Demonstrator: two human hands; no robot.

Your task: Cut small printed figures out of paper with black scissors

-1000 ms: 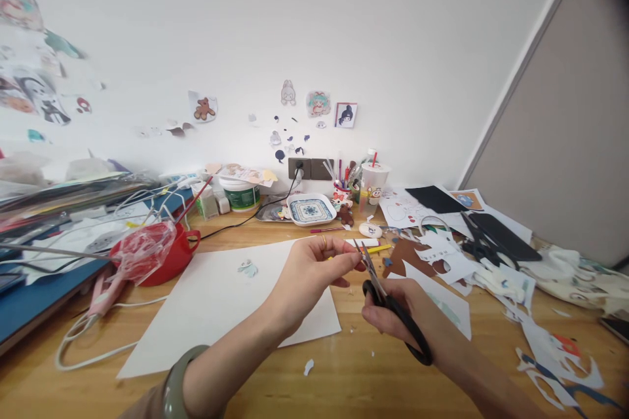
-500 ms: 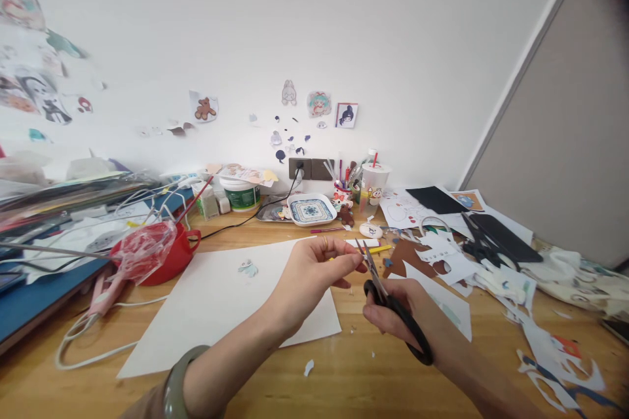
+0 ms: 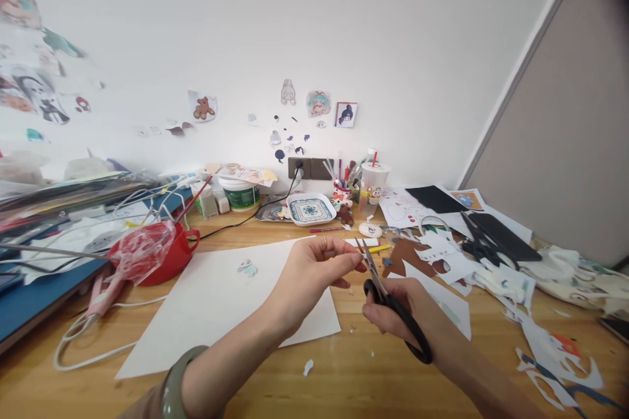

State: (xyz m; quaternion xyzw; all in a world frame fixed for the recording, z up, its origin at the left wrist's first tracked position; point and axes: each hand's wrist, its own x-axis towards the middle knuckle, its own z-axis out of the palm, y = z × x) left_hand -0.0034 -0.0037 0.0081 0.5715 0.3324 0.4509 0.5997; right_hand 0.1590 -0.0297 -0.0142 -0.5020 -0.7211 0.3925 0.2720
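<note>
My right hand (image 3: 405, 314) is closed round the black handles of a pair of scissors (image 3: 376, 283), whose slightly parted blades point up and to the left. Close beside the blade tips, my left hand (image 3: 314, 275) pinches thumb against fingers; whatever it holds is too small to make out. Below my left forearm lies a large white sheet (image 3: 196, 314) with a small pale blue cutout (image 3: 247, 268) on it. Right of the scissors is a white paper with a pale green shape (image 3: 449, 304).
At left stand a red pot (image 3: 171, 262) and a blue board (image 3: 54, 301) with cables. A patterned tray (image 3: 311, 209), a plastic cup (image 3: 372, 186) and a green-labelled tub (image 3: 240, 196) line the wall. Paper scraps (image 3: 550, 347) and other scissors (image 3: 484, 249) lie at right.
</note>
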